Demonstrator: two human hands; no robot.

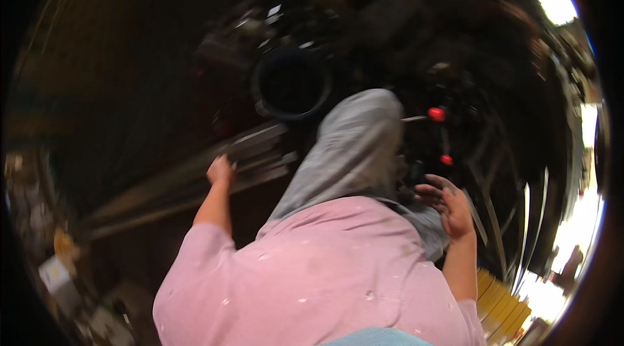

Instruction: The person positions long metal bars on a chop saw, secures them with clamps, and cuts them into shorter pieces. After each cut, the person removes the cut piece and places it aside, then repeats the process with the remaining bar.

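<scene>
My left hand (221,169) is held out beside my body, its fingers curled in, with nothing seen sticking out of it. Beyond it lie long grey bars or boards (250,148); I see no clear contact with them. My right hand (448,203) hangs by my right hip, fingers bent but apart and darkened, with nothing in its grasp. Nearest to it is a red round knob (446,159), and a second red knob (436,114) sits on a thin rod farther off. One leg in grey trousers (354,144) reaches forward between my hands. Motion blurs the picture.
A dark round bucket-like rim (292,83) stands just ahead of my knee. Shiny clutter (273,14) lies behind it in shadow. Thin metal bars (497,209) and a stack of yellow pieces (500,307) are at right, a white box (54,273) at far left.
</scene>
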